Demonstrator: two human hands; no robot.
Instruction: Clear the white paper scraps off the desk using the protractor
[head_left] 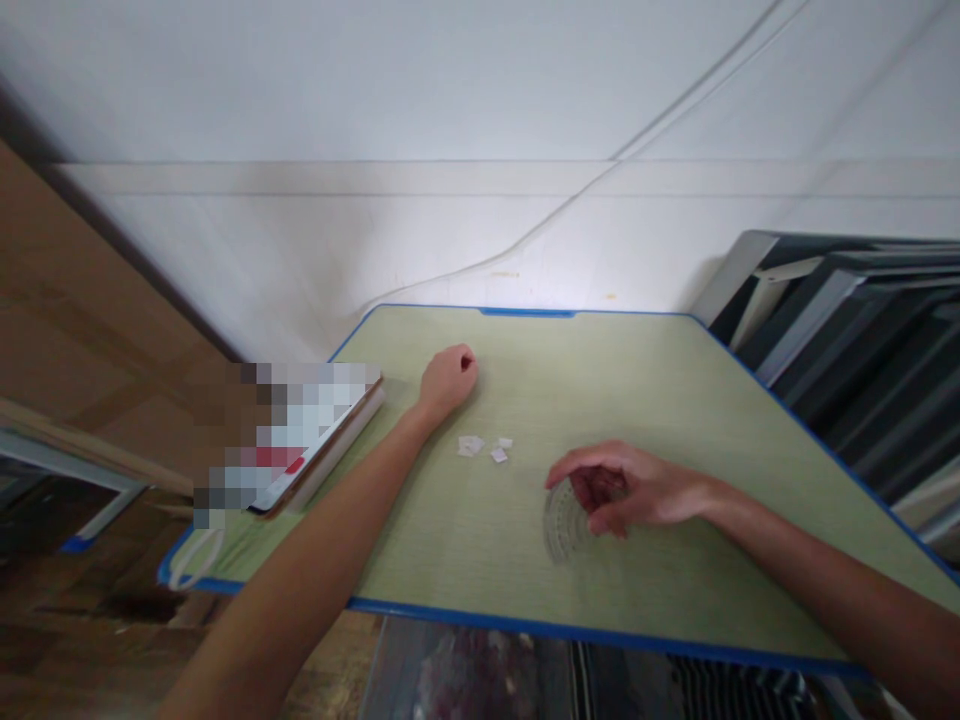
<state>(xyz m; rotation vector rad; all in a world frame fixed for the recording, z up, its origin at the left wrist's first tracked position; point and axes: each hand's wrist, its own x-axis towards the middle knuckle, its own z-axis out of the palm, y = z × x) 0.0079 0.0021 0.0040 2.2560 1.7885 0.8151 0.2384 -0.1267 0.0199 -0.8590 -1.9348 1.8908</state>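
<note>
My left hand point(450, 378) rests on the tabletop as a loose fist, with a dark hollow between its curled fingers and nothing visible in it. Several small white paper pieces point(471, 445) lie on the table between my two hands, nearer the left forearm. A clear plastic protractor point(564, 525) with curved markings is on the right side, partly covered by my right hand point(626, 485). The fingers of that hand curve over the protractor, with the thumb apart from the fingertips. Whether the fingertips touch the protractor, I cannot tell.
The pale green folding table point(600, 380) has a blue rim. At its left edge stands a flat boxed item point(319, 445), partly blurred out, with a white loop point(199, 562) hanging nearby. A large cardboard box point(97, 330) is left; dark panels point(885, 350) lean at right.
</note>
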